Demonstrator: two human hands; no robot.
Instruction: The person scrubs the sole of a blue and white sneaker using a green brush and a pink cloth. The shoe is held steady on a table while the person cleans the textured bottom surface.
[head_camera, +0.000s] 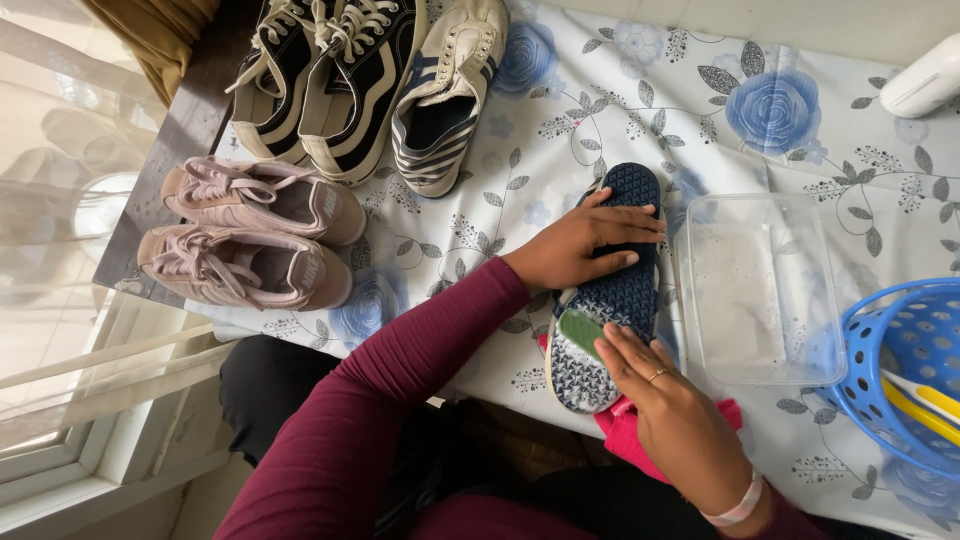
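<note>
A dark blue slipper (620, 290) lies sole up on the flowered tablecloth (560, 110), its heel end whitish. My left hand (585, 240) presses flat across its middle. My right hand (665, 400) grips a small green scrub pad (580, 330) against the heel part of the sole. A pink cloth (625, 425) lies under the right hand at the table's near edge.
A clear plastic tub (760, 290) with cloudy water stands right of the slipper. A blue perforated basket (905, 365) sits at the right edge. Pink sneakers (250, 235), black-and-white sneakers (325, 75) and a striped shoe (445, 95) lie at the left and back. A white object (925, 80) is at the far right.
</note>
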